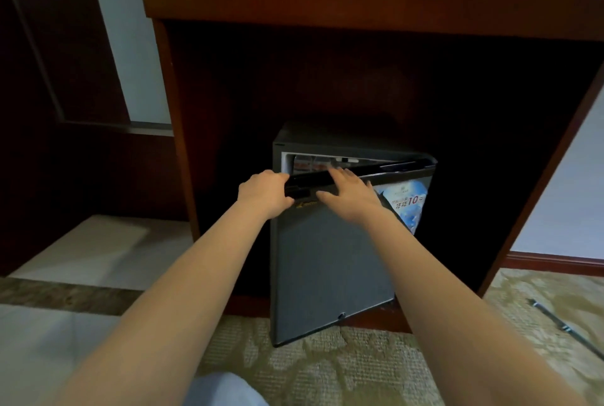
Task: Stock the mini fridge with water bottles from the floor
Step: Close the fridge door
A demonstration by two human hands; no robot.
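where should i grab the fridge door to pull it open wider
Take the fridge door by its black top strip, at the free left corner, coming from above and the left. The door hinges on the right, so that end probably gives the most leverage. The left hand grips there; the right hand rests on the strip.

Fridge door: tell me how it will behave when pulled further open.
The fridge door looks rigid and flat, so it should swing as one piece, probably about its right edge. The left hand grips its black top rim, likely a secure hold. Its lower corner sits close over the carpet and may drag.
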